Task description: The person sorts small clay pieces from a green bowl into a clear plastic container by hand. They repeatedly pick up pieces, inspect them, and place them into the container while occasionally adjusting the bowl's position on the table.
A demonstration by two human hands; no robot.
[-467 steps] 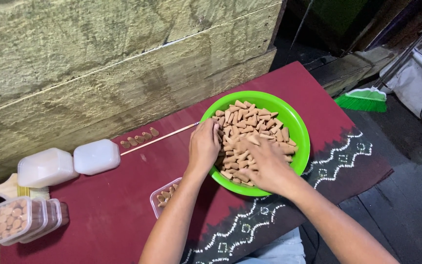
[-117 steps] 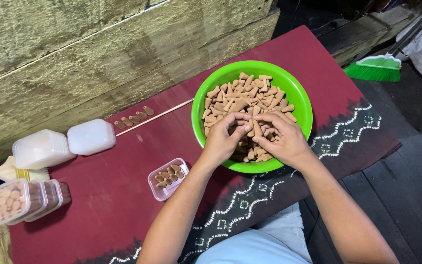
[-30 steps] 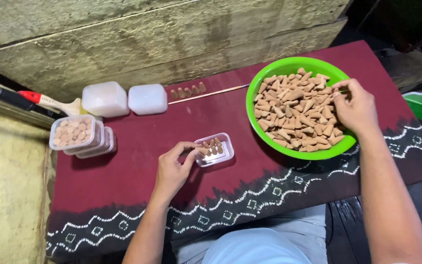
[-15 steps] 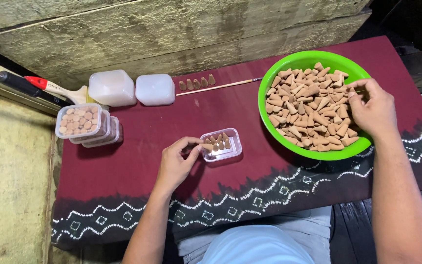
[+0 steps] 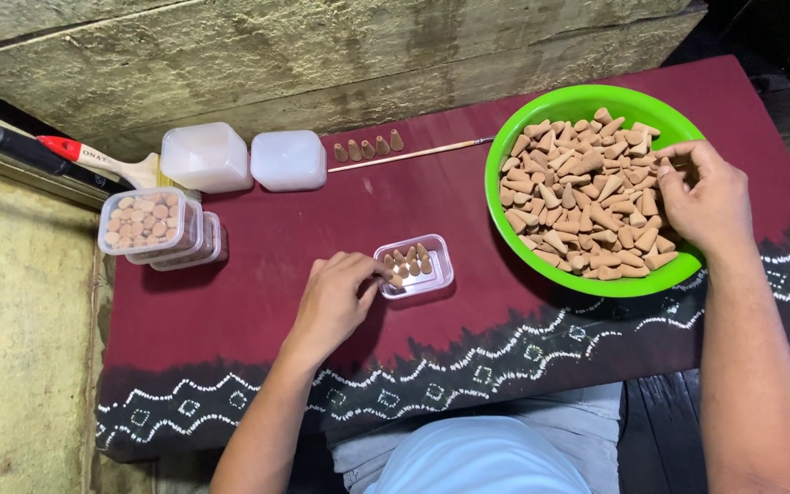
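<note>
Head view, one moment. The left hand (image 5: 336, 302) rests on the maroon patterned cloth (image 5: 322, 220), fingertips pinched on a small tan cone at the 9 o'clock edge of the small clear plastic tray (image 5: 415, 267); several cones already stand point-up inside the tray. The right hand (image 5: 710, 206) sits at the 3 o'clock side of the green bowl (image 5: 596, 279), fingers curled down among the loose heap of incense cones (image 5: 582, 197); whether it grips any cannot be told. At 10 o'clock from the tray lie two white lidded containers (image 5: 249, 160), with four stray cones (image 5: 368, 146) and a thin stick (image 5: 409, 154) just beside them. Stacked clear tubs of cones (image 5: 153, 224) stand at the cloth's 9 o'clock edge, a red-handled brush (image 5: 93, 160) behind them. Judgement on handling: the cones look light, dry and rigid, probably crumbly at the tip, so a gentle two-finger pinch around the wider base suits best. The tray seems thin and light, likely to slide on cloth if pushed, so it needs steadying at its rim.
</note>
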